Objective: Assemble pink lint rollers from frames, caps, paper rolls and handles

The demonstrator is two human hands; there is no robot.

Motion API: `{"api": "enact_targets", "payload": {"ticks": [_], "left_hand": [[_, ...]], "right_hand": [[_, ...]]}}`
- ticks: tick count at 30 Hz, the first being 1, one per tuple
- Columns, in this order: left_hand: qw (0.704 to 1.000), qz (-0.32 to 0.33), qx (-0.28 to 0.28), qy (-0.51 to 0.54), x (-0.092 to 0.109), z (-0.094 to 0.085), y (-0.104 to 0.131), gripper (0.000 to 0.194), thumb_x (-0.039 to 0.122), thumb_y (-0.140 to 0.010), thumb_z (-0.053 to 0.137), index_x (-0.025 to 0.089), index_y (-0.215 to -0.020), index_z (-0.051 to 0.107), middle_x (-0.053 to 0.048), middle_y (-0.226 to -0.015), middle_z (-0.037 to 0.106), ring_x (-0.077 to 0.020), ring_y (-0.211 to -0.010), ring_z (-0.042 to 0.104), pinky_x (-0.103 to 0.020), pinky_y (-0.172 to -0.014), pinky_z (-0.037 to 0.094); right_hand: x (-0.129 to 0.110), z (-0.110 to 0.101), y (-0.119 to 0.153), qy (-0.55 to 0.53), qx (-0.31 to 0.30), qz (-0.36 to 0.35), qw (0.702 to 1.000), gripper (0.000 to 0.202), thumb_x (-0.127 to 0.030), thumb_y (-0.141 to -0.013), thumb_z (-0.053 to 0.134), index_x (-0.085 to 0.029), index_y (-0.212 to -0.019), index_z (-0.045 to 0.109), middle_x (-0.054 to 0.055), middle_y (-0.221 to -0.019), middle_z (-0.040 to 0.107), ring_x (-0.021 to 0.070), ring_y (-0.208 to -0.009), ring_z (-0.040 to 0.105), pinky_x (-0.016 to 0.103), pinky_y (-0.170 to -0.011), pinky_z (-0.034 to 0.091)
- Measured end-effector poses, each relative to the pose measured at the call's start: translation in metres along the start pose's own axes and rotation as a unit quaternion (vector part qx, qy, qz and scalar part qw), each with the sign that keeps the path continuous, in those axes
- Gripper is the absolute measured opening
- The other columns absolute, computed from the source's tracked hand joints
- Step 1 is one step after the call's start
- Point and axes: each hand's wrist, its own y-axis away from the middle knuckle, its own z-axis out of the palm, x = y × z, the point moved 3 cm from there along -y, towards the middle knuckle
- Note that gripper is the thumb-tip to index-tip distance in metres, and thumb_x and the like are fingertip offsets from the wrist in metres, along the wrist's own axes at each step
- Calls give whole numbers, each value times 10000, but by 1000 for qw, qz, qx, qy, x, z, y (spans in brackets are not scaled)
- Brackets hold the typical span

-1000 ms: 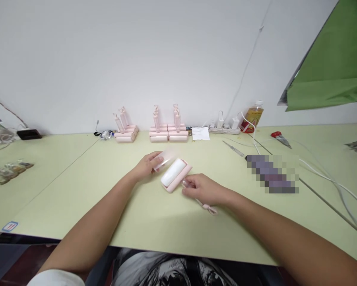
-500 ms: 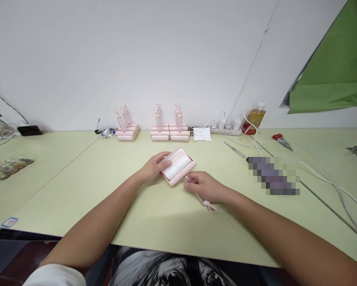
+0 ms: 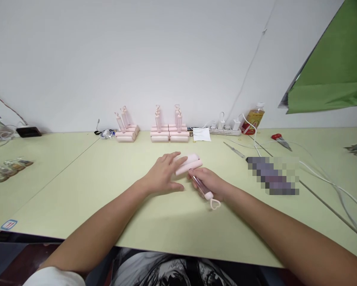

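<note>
A pink lint roller (image 3: 188,167) with a see-through handle and a heart-shaped end loop is in front of me, above the middle of the table. My right hand (image 3: 210,183) is closed around its handle, the heart loop pointing down toward me. Beside the roller's head, my left hand (image 3: 164,174) is open, thumb and fingers spread; its fingertips overlap the head's left end, and whether they touch it I cannot tell.
Several similar pink lint rollers (image 3: 160,137) stand by the wall, handles up. Right of them are white paper (image 3: 201,134), a power strip (image 3: 226,132), a drink bottle (image 3: 253,119), a slim pointed tool (image 3: 233,149) and a red-ended tool (image 3: 281,142). White cables (image 3: 330,180) cross the right side.
My left hand has let go of the roller's head and spread its fingers. The head has turned and shifted slightly right, and the handle now shows more in my right hand.
</note>
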Motion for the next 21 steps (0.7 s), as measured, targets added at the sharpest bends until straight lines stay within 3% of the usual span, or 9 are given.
{"api": "enact_targets", "payload": {"ticks": [2,5,11,15,21], "left_hand": [[1000,4,4,-16,0,7,-3,746,433,-783,661,265,-1441,353,-127,-1475,344,-341,-1289,388,-496,-1044,346],[998,-53,21,38,-13,15,-8,554,324,-828,586,236,-1353,435,-124,-1309,505,-282,-1117,539,-408,-918,438],[975,-152,-41,154,-61,19,-28,539,510,-750,640,222,-1192,530,-54,-998,639,-244,-851,608,-337,-702,465],[979,-181,-23,86,-91,19,-57,579,532,-699,677,190,-1154,574,-98,-1099,607,-289,-1004,568,-358,-810,447],[964,-249,81,-47,-116,21,-89,580,472,-721,669,189,-1210,537,-149,-1217,513,-329,-1167,463,-410,-964,374]], "right_hand": [[0,-1,-1,-74,-35,6,997,353,-506,-879,504,-170,-812,592,-40,-487,509,99,-347,396,234,-344,350],[0,0,-3,-152,-84,-23,985,498,-598,-910,392,-159,-848,620,-24,-526,527,104,-373,434,258,-383,442],[6,4,-8,-144,-65,-31,987,498,-585,-924,409,-146,-879,639,-6,-590,576,97,-396,462,272,-415,502],[7,7,-7,-116,-60,-37,991,463,-558,-924,443,-142,-881,641,-1,-614,590,94,-399,484,282,-426,523],[11,8,-8,-82,-67,-50,993,429,-533,-934,453,-144,-902,631,-3,-642,602,81,-407,499,266,-447,525]]}}
